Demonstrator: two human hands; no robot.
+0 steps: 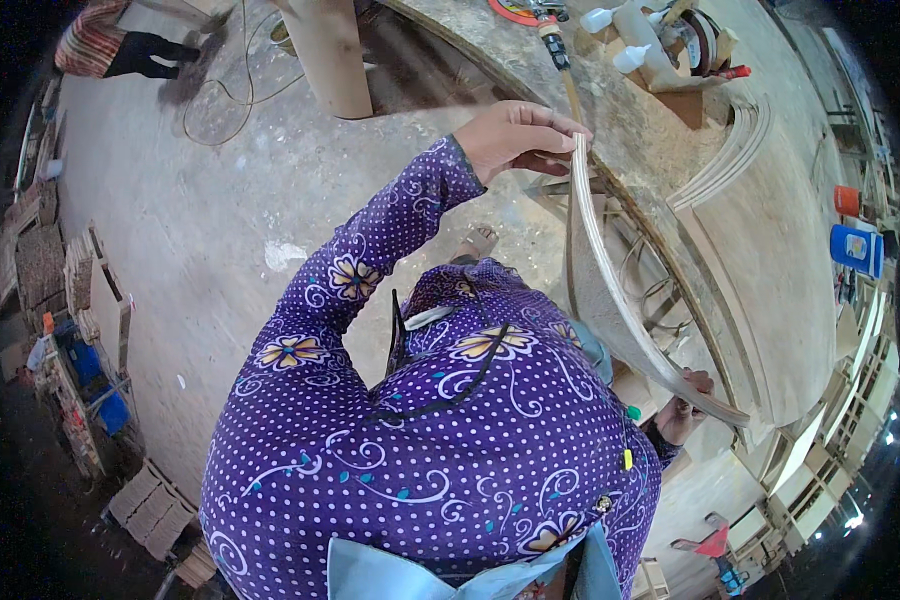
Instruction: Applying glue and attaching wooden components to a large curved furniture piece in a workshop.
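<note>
I hold a long curved strip of pale wood moulding [598,285] on edge beside a dusty workbench [770,260]. My left hand [515,135], on a purple dotted sleeve, grips its upper end with the fingers wrapped over the top. My right hand [682,405] grips its lower end near the bench's edge, partly hidden behind the strip. The strip arcs between the two hands, alongside the bench rim. My foot in a sandal [478,241] shows on the floor below.
Curved mouldings [732,150] lie on the bench, with white squeeze bottles [630,55] and a hand tool [552,38] at its far end. A blue container [855,248] stands right. Another person [120,50] is at upper left. Wood pieces [150,505] are stacked left.
</note>
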